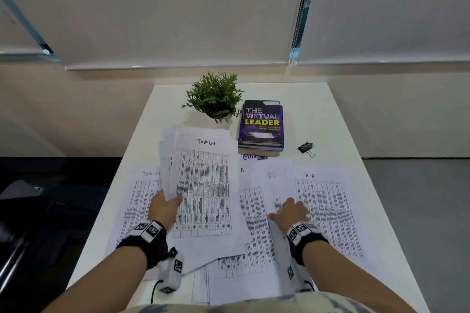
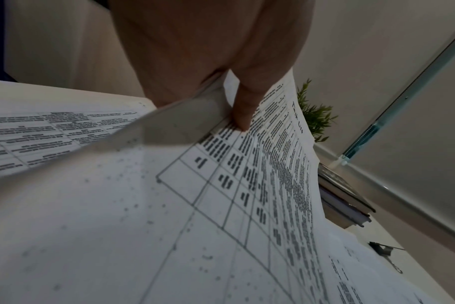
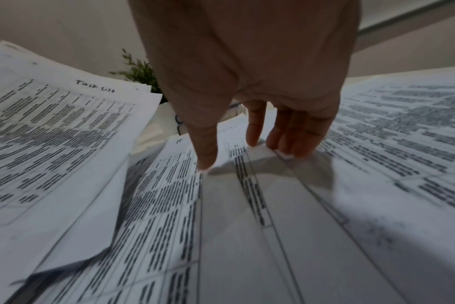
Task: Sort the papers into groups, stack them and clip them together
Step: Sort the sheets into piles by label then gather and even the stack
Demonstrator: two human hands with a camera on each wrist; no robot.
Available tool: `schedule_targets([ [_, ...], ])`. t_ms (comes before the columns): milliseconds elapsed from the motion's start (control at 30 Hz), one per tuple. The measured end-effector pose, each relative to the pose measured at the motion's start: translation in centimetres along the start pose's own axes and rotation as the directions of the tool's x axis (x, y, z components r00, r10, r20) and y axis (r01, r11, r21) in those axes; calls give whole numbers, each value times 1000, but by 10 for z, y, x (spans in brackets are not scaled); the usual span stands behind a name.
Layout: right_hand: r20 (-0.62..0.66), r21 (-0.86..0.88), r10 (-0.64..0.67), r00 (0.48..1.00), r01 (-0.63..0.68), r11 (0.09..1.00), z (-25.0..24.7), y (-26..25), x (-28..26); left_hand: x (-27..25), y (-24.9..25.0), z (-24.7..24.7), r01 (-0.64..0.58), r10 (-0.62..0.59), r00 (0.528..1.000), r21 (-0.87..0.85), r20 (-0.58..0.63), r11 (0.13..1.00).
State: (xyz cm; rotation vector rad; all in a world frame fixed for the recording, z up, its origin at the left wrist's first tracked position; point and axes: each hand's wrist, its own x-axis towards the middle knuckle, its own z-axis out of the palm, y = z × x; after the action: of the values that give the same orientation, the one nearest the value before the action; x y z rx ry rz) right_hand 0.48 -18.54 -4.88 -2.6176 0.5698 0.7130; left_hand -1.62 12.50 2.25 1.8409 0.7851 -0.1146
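White rectangular table (image 1: 318, 114): set against a pale wall, its surface largely covered with printed sheets.

Loose white paper sheets printed with black grid tables: spread flat over the near half of the table, overlapping. One at far left headed "Task list" (image 1: 142, 201); one at far right headed "HR" (image 1: 328, 208); between them, overlapping sheets with partly hidden headings (image 1: 254, 223).

Held sheaf of white table-printed sheets, top page headed "Task List" (image 1: 203, 185): raised off the table and tilted, fanned at the upper left corner, lying over the flat sheets below.

Stack of books, topmost a dark purple hardback titled "The Virtual Leader" (image 1: 262, 123): at the far centre of the table, just beyond the spread sheets.

Small green potted plant (image 1: 215, 95): just left of the books, at the far edge.

Left hand (image 1: 164, 207): grasps the sheaf at its left edge, thumb (image 2: 243, 115) pressed on the printed face, fingers beneath it.

Right hand (image 1: 291, 211): released, palm down, fingertips (image 3: 255, 135) extended and touching a flat middle sheet beside the "HR" page; holds nothing.

Black metal binder clips (image 1: 306, 148): lying on bare table right of the books, apart from the papers.
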Motion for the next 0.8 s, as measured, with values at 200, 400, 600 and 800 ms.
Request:
schedule_targets([
  [200, 92, -144, -26, 995, 39, 989, 16, -12, -11, 5, -3, 3, -17, 17, 999, 26, 27, 1000],
  [400, 28, 28, 10, 1000, -11, 1000, 12, -7, -12, 8, -2, 8, -45, 43, 997, 33, 63, 998],
  [600, 130, 233, -68, 989, 36, 972, 10, 11, -14, 10, 0, 12, -43, 42, 995, 8, 90, 999],
  [800, 138, 222, -184, 973, 151, 963, -14, 35, -20, 11, -1, 12, -42, 42, 993, -4, 111, 999],
])
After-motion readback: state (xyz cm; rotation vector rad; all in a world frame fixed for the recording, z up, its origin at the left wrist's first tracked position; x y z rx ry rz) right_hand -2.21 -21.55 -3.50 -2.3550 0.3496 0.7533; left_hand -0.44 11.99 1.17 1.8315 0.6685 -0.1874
